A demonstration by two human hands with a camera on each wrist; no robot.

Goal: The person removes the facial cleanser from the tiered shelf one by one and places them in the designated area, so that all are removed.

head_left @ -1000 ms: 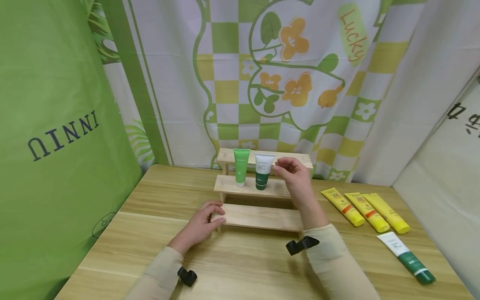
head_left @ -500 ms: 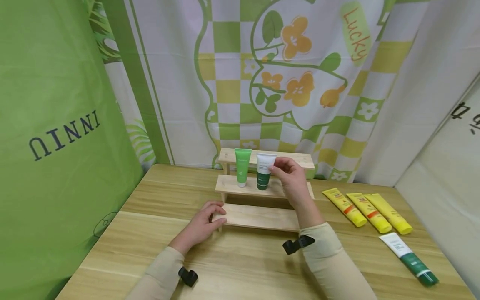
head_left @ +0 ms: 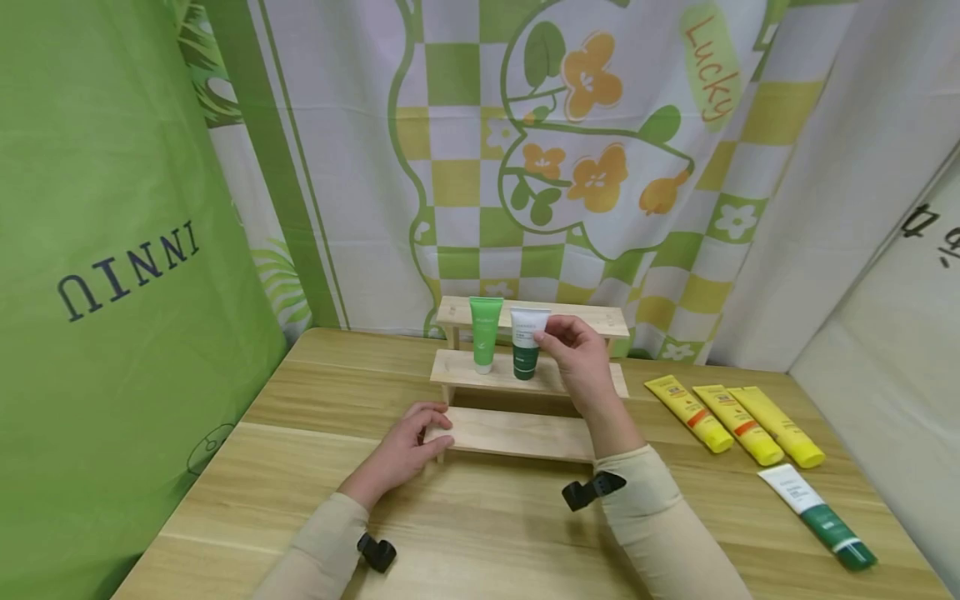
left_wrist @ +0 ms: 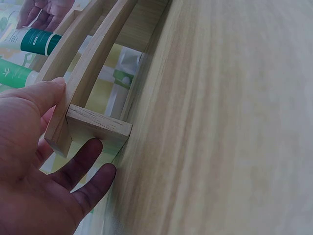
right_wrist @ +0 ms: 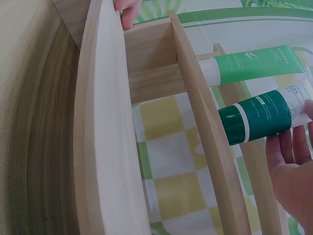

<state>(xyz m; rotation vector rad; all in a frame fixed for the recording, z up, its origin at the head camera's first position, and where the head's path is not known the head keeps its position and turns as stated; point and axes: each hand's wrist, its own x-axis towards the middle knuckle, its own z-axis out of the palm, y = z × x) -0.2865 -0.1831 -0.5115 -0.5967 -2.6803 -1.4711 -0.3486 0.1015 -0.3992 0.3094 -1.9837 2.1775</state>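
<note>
A three-tier wooden display stand is on the table. On its middle tier stand two upright squeeze tubes: a light green tube and, to its right, a white and dark green tube. My right hand pinches the upper right side of the white and dark green tube; the right wrist view shows the fingers behind it and the thumb at its edge. My left hand grips the left end of the lowest tier, its thumb on the board and other fingers around the end.
Right of the stand, several tubes lie on the wooden table: yellow tubes in a row, and a longer white and green tube nearer the front. A patterned curtain hangs behind. Green cloth borders the left side.
My right hand has moved left from beside the white and dark green tube and now pinches it. That tube has shifted slightly left. The left hand has stayed on the stand.
</note>
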